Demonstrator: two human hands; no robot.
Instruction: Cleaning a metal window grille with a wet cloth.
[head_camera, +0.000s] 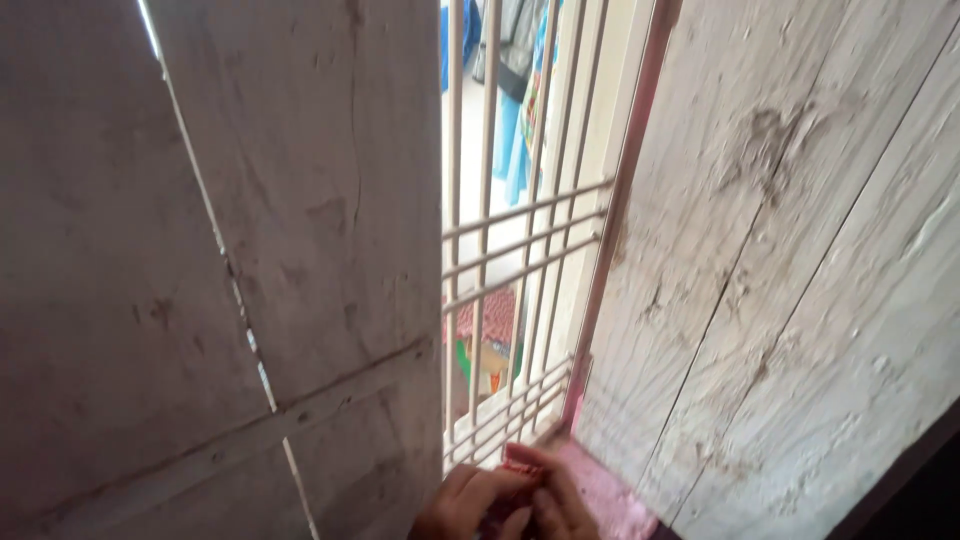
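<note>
Head view at a window. Two weathered wooden shutters, the left shutter (220, 250) and the right shutter (800, 260), stand apart; between them, at 12 o'clock, a pale metal grille (520, 250) of upright and cross bars shows hanging blue cloth (515, 150) beyond. At 6 o'clock, by the lower frame edge, the left hand (468, 505) and right hand (560, 500) meet, fingers curled together around a small reddish object (518, 468), largely hidden; which hand actually grips it cannot be told. The hands lie just below the grille's bottom bars, beside a pink sill (610, 495) at 5 o'clock.
</note>
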